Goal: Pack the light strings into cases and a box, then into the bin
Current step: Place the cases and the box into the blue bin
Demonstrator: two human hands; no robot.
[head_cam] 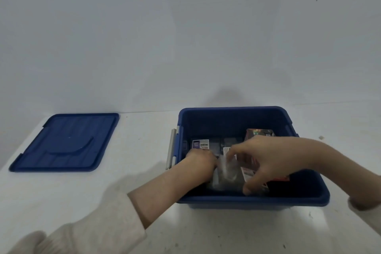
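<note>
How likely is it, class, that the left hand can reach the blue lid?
Probably yes: the lid lies bare on the table left of the bin, but the left hand must first release the clear case.

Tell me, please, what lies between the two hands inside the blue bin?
In the head view, a clear plastic case lies between the left hand and the right hand, low in the blue bin; both hands seem to grip it.

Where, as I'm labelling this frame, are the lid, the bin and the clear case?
lid (64,142), head view, centre of its top.
bin (268,200), head view, near rim.
clear case (223,175), head view, its see-through front face.
</note>
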